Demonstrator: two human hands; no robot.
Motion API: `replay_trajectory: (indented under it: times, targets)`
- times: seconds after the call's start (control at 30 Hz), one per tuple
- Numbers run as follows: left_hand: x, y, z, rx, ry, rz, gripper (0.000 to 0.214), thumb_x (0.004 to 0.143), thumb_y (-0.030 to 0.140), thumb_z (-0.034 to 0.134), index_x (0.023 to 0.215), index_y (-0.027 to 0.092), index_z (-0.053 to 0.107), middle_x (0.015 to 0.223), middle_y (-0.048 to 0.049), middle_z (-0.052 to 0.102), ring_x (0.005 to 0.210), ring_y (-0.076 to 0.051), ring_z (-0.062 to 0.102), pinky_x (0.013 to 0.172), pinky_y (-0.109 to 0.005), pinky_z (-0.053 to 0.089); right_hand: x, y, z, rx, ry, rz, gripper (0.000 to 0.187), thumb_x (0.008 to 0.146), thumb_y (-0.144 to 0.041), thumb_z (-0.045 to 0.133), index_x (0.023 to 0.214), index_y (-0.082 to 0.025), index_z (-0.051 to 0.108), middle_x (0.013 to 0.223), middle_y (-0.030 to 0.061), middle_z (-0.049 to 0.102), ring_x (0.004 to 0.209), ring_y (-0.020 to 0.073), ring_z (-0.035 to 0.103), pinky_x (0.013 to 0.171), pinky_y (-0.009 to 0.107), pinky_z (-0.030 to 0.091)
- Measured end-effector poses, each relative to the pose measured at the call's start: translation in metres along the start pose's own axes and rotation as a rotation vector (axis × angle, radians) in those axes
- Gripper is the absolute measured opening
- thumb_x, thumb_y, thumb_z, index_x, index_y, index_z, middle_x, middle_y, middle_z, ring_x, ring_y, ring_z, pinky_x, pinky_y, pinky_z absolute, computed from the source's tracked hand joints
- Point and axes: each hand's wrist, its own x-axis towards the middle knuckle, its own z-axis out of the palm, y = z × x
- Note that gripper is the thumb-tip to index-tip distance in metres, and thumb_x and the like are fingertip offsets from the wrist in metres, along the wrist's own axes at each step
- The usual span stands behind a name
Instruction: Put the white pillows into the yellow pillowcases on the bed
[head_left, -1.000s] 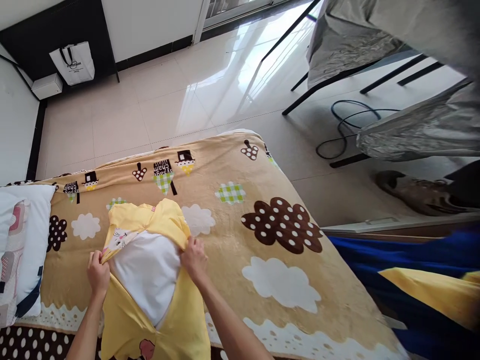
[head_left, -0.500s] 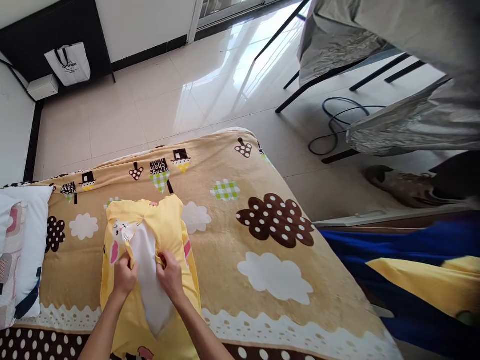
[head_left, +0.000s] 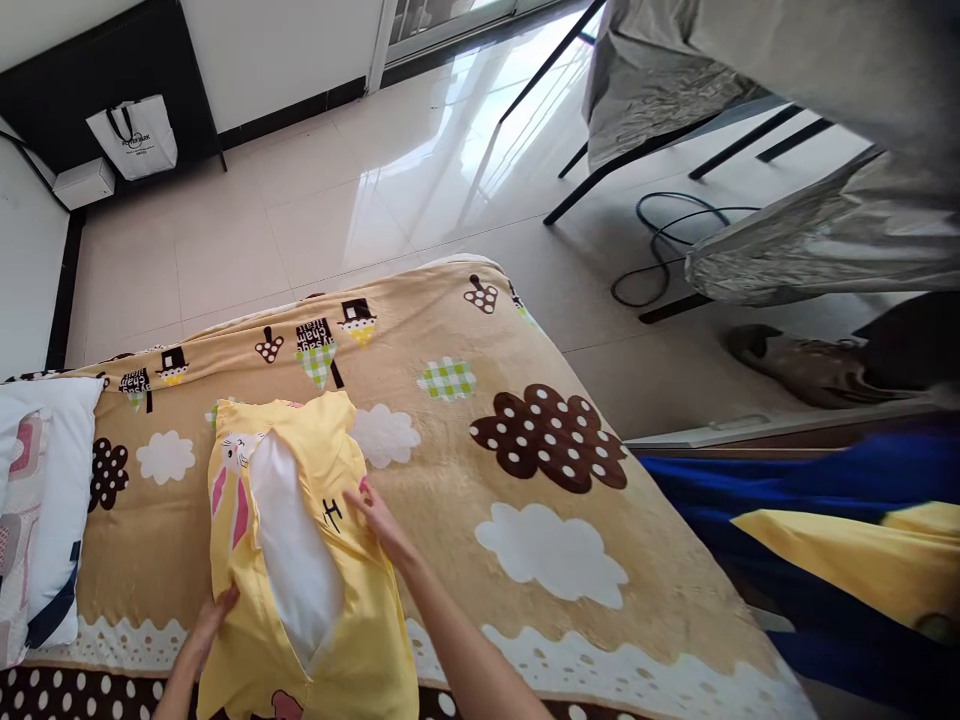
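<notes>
A yellow pillowcase (head_left: 375, 610) with a rabbit print lies on the bed. Its long middle opening gapes, and a white pillow (head_left: 292, 540) shows inside. My left hand (head_left: 210, 625) holds the pillowcase's left side low down, thumb on top and the other fingers mostly hidden by the cloth. Higher up, my right hand (head_left: 379, 515) rests against the right side beside a black letter print, its visible fingers apart and stretched over the fabric.
A tan patterned blanket (head_left: 420, 480) covers the bed. White and patterned pillows (head_left: 64, 500) lie at the left. Blue and yellow cloth (head_left: 825, 550) is at the right, near another person's shoe (head_left: 795, 365). A cable (head_left: 652, 250) loops on the floor beside a grey-covered chair (head_left: 675, 100).
Both hands have let go of the opening's edges and moved outward to the pillowcase's sides, the left one also lower. The opening spreads wider, with more of the white pillow showing.
</notes>
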Motion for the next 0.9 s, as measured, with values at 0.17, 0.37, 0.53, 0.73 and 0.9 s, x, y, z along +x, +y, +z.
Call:
replay_trajectory:
  times: [0.17,0.37,0.53,0.73,0.9]
  targets:
    - [0.002,0.029,0.033,-0.176,0.057,-0.128,0.039,0.071,0.037,0.061,0.105,0.018,0.065,0.109,-0.0112,0.071,0.104,-0.030,0.066,0.080,-0.037,0.055,-0.010,0.005,0.037,0.045,-0.042,-0.022,0.050,0.049,-0.041,0.081,0.089,-0.014,0.068,0.091,0.0093,0.074,0.083,0.0273,0.067,0.075,0.038,0.054]
    - [0.019,0.085,-0.028,-0.067,0.174,-0.145,0.053,0.070,0.064,0.062,0.088,0.015,0.066,0.088,-0.0120,0.073,0.084,-0.030,0.067,0.066,-0.035,0.050,-0.038,-0.022,-0.001,0.063,0.198,-0.091,0.052,0.061,-0.059,0.071,0.087,-0.014,0.069,0.093,0.0109,0.073,0.085,0.0274,0.066,0.071,0.035,0.053]
    - [0.055,0.173,-0.047,0.455,0.187,0.178,0.048,0.077,0.064,0.057,0.086,0.018,0.065,0.080,-0.0101,0.070,0.084,-0.028,0.064,0.075,-0.036,0.044,-0.099,0.047,-0.006,0.057,0.468,0.018,0.053,0.063,-0.065,0.066,0.083,-0.016,0.070,0.090,0.0130,0.073,0.092,0.0321,0.066,0.070,0.036,0.054]
    - [0.074,0.204,0.001,0.632,-0.073,0.650,0.052,0.093,0.050,0.042,0.138,0.024,0.045,0.139,-0.0125,0.052,0.131,-0.026,0.044,0.110,-0.049,0.022,-0.163,0.167,0.002,-0.307,0.281,0.211,0.051,0.060,-0.071,0.055,0.073,-0.022,0.067,0.088,0.0133,0.072,0.098,0.0366,0.064,0.083,0.044,0.052]
    - [0.029,0.108,0.017,0.699,-0.160,0.501,0.069,0.089,0.054,0.047,0.149,0.029,0.025,0.157,-0.0103,0.026,0.143,-0.028,0.026,0.112,-0.054,0.022,-0.155,0.145,-0.031,-0.506,0.126,0.119,0.047,0.061,-0.061,0.052,0.075,-0.020,0.070,0.090,0.0117,0.073,0.095,0.0347,0.065,0.087,0.042,0.049]
